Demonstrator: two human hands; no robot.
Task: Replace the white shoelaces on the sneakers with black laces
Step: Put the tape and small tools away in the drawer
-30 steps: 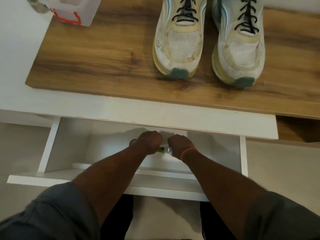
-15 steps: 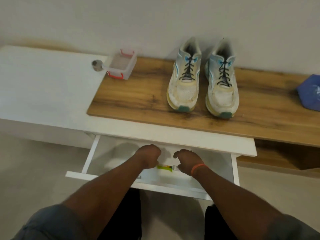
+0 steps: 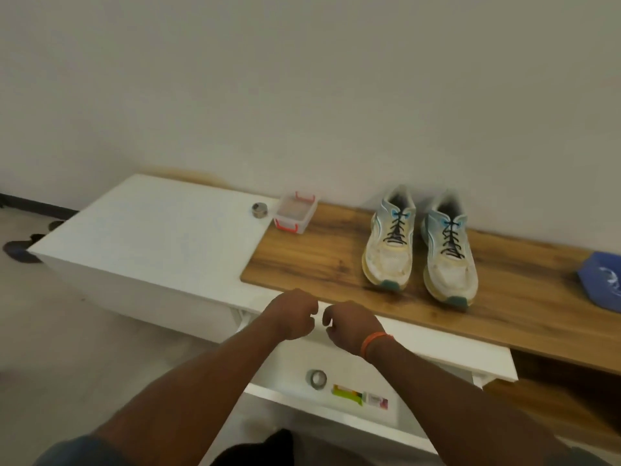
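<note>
Side by side, both sneakers (image 3: 420, 243) stand on the wooden surface (image 3: 319, 264), toes toward the person and heels near the wall, each already threaded with black laces (image 3: 396, 230). That placement looks deliberate: the pair is squared up and out of the way, which suggests the lacing itself is done and the person is tidying. No white laces can be seen anywhere in view.

Below the front edge, a white drawer (image 3: 336, 408) stands pulled out. Inside lie a small roll of tape (image 3: 316, 379) and a green and white packet (image 3: 359, 396), close together near the drawer's front. The left hand (image 3: 291, 314) and the right hand (image 3: 349, 326) hover just above the drawer, nearly touching, fingers curled into loose fists; neither visibly holds anything, though something thin pinched between them could not be made out. An orange band (image 3: 373, 343) circles the right wrist. Their position over the drawer suggests they are between reaching in and closing it.

Further left, a clear plastic box (image 3: 295, 213) with red clasps sits at the seam where the wood meets a white cabinet top (image 3: 151, 237), with a small metal tin (image 3: 259, 210) just beside it. A blue cloth item (image 3: 601, 280) lies at the far right. A plain pale wall rises behind, and dark sandals (image 3: 23, 248) rest on the light floor at left.
</note>
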